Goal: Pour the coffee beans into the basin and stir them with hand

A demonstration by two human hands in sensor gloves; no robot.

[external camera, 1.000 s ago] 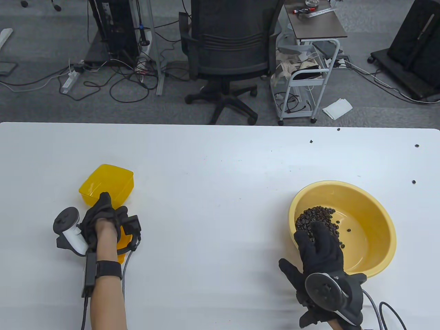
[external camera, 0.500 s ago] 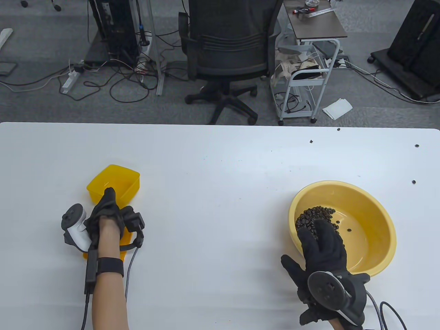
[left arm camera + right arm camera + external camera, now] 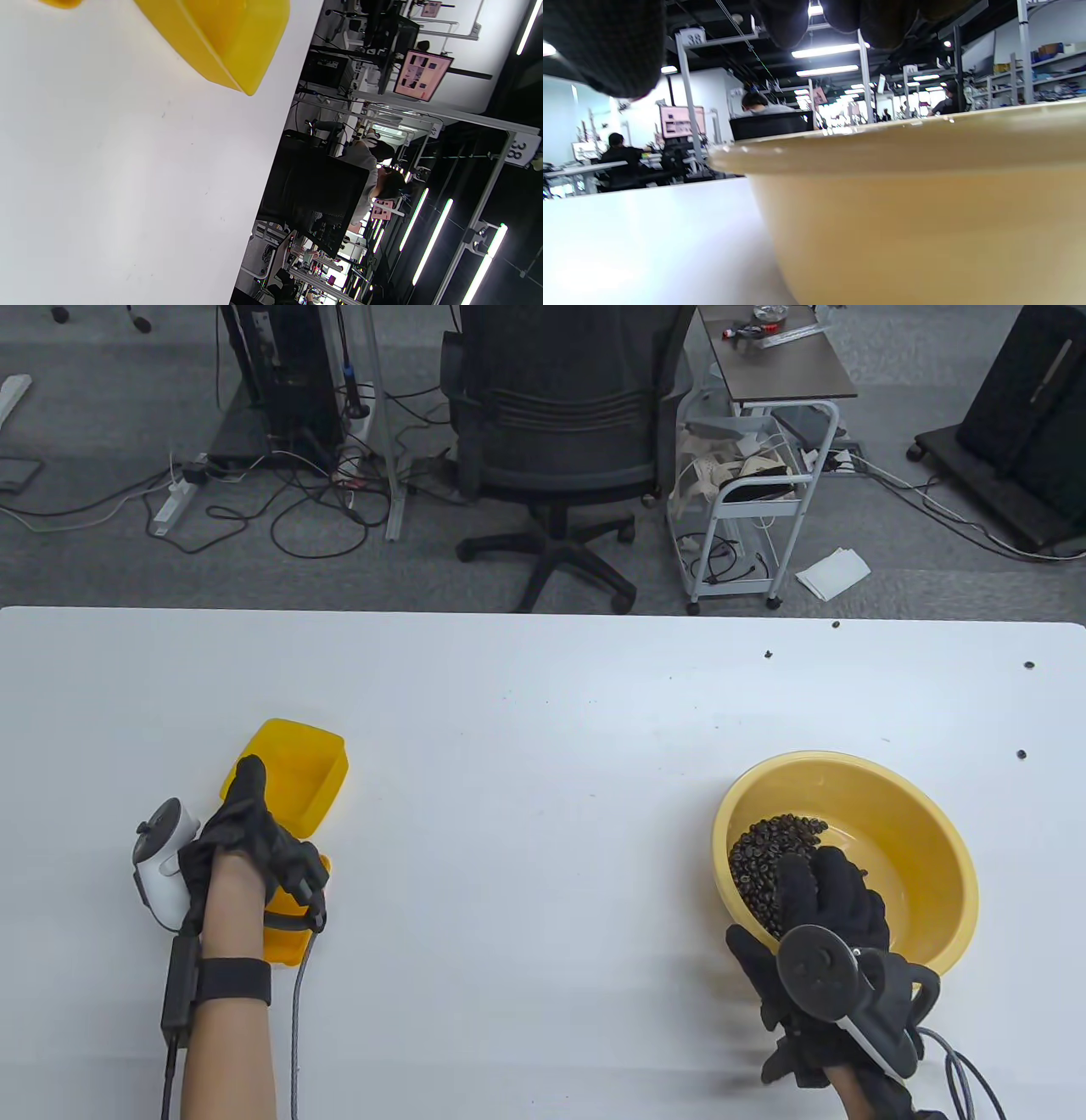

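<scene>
A pale yellow basin (image 3: 933, 823) stands on the white table at the right, with dark coffee beans (image 3: 764, 848) heaped on its left side. My right hand (image 3: 836, 891) reaches over the near rim, and its gloved fingers bend down into the beans. The right wrist view shows the basin's outer wall (image 3: 925, 212) close up and fingertips (image 3: 615, 42) at the top edge. At the left, my left hand (image 3: 254, 840) grips the handle of an empty yellow scoop (image 3: 297, 763), one finger stretched along its rim. Only the scoop's body (image 3: 220, 38) shows in the left wrist view.
Stray beans (image 3: 768, 654) lie scattered on the table's far right part. Past the far edge stand an office chair (image 3: 560, 432) and a white cart (image 3: 747, 500). Cables run from both wrists toward the near edge.
The left hand has swung the scoop round and drawn back slightly to the left. The right hand has moved rightward along the basin, its fingers now bent down into the beans.
</scene>
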